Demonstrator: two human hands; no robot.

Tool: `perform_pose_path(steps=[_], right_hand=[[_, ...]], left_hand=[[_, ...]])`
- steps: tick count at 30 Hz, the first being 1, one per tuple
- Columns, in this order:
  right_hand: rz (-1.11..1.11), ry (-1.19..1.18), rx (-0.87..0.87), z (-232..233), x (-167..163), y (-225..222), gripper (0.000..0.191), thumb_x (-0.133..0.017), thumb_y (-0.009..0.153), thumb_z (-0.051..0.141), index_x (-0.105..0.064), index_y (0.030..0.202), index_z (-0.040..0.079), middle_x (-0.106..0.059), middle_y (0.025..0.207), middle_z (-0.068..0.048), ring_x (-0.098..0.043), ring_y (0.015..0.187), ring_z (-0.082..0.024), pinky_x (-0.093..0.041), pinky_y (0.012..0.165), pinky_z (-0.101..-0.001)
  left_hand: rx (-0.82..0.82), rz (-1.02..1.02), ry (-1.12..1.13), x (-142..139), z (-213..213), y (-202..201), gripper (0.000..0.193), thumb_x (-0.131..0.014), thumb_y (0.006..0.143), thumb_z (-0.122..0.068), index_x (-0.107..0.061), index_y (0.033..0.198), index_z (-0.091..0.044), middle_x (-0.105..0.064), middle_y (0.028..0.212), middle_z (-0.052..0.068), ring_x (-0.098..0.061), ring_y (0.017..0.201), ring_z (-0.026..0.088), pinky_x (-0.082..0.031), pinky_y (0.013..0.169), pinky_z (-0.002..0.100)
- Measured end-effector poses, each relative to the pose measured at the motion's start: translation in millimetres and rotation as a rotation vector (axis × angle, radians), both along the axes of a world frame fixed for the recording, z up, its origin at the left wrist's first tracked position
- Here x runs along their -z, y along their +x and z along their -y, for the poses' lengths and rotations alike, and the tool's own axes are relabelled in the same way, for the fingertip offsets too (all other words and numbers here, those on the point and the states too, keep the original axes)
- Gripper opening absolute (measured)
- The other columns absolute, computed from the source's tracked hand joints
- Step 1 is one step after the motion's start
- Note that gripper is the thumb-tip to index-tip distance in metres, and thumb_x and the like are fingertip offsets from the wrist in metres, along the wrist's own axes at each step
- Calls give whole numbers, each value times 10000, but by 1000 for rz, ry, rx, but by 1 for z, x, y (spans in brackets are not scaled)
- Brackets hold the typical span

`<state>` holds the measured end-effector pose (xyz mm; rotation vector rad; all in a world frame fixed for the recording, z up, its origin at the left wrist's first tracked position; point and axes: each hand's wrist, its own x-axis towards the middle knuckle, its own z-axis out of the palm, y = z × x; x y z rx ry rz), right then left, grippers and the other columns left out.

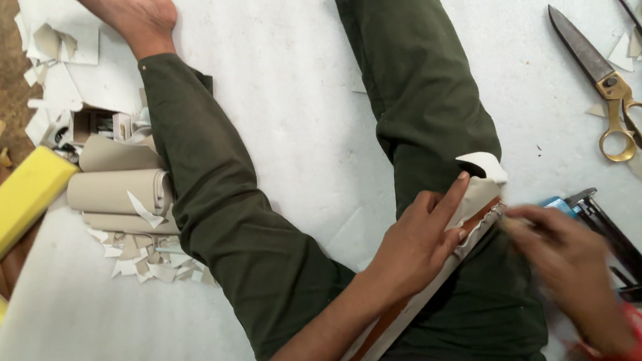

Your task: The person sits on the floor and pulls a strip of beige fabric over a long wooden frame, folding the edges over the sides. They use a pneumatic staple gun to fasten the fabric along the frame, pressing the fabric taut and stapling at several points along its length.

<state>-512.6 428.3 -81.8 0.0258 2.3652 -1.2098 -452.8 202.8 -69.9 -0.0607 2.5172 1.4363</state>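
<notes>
Right now your left hand (420,243) presses flat, fingers spread, on the cloth-covered strip (453,250) lying across your right thigh, its length running from your lap up to the right, while your blurred right hand (573,274) sits at its upper end, grip unclear.

Upholstery workshop floor: shears (609,90), foam blocks (10,206), offcuts (144,260).

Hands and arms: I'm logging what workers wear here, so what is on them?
Both forearms are bare, with no sleeves or gloves showing. The left hand wears nothing visible. The right hand, blurred, has a red band at the wrist.
</notes>
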Motion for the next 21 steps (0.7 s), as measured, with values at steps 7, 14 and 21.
perform_pose_path(steps=[7, 14, 21], right_hand=[[119, -318, 149, 42, 23, -14, 142, -745, 952, 118, -721, 1000, -13, -609, 792, 25, -461, 682, -58, -366, 587, -221], [137, -801, 218, 39, 38, -7, 104, -674, 993, 18, -693, 907, -37, -586, 932, -28, -546, 897, -100, -432, 835, -237], [76, -860, 175, 35, 51, -7, 96, -697, 991, 26, -681, 909, -21, -583, 921, -19, -527, 879, -96, -423, 817, -242]], left_hand=[[-7, 21, 29, -4, 3, -4, 760, -618, 1009, -149, -243, 1670, -179, -545, 1153, 151, -591, 921, 309, -523, 758, 410], [-101, -19, 85, -11, 1, -6, 766, -646, 1026, -233, -220, 1659, -159, -562, 1225, 154, -596, 1018, 310, -523, 824, 399], [-31, 9, 71, -11, 3, -10, 645, -618, 1055, -245, -360, 1645, -203, -554, 1245, 147, -600, 986, 268, -536, 816, 382]])
